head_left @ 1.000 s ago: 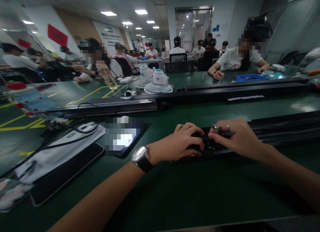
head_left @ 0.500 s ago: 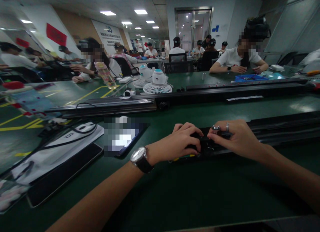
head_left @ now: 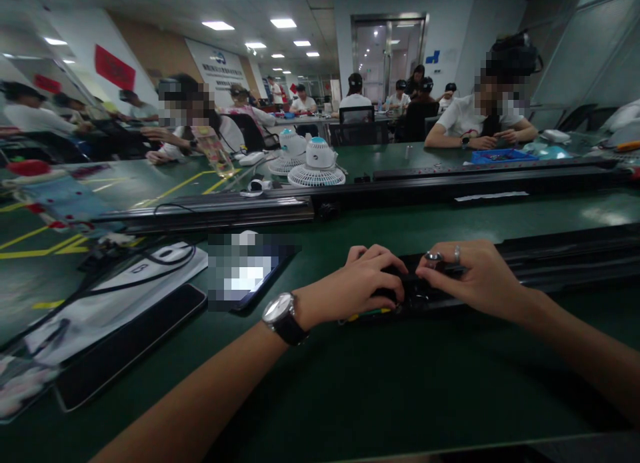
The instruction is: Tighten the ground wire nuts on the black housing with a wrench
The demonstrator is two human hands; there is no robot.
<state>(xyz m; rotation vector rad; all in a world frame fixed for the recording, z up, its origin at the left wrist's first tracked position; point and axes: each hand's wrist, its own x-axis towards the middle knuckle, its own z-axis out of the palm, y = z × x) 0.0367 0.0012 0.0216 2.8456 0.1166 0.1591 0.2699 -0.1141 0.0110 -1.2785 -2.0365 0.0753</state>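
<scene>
On the green table, the left hand curls its fingers over the left end of a black rail while the right hand rests on it, thumb near forefinger; I cannot tell whether either grips. Leftward, a white item shows apparently a "B". Farther, the fan's logo and wall sign's characters are too small to read.

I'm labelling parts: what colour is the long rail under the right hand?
The rail is black, seen best in the head view.
</scene>
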